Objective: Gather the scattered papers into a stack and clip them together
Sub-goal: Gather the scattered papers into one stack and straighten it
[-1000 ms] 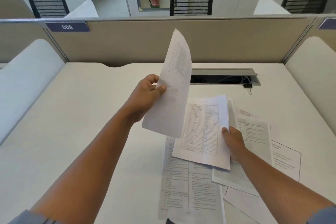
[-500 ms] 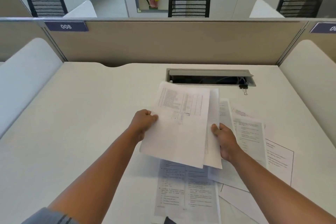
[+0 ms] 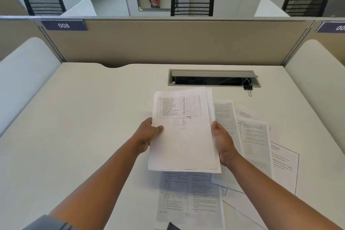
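Observation:
I hold a small stack of printed sheets (image 3: 183,136) above the white desk (image 3: 84,117), a table of figures on its top page. My left hand (image 3: 148,133) pinches the stack's left edge with the thumb on top. My right hand (image 3: 222,142) grips the right edge. Several loose sheets (image 3: 255,140) lie spread on the desk to the right, and one printed page (image 3: 190,198) lies beneath the stack, nearer me. A black binder clip (image 3: 248,88) sits by the cable slot's right end.
An open grey cable slot (image 3: 214,78) is set into the desk behind the papers. A beige partition (image 3: 168,43) closes the back, and white side dividers (image 3: 24,73) flank the desk. A dark object (image 3: 172,226) pokes in at the bottom edge.
My left hand brought its raised sheet down onto the sheet in my right hand. The two now lie squared together, held at both edges.

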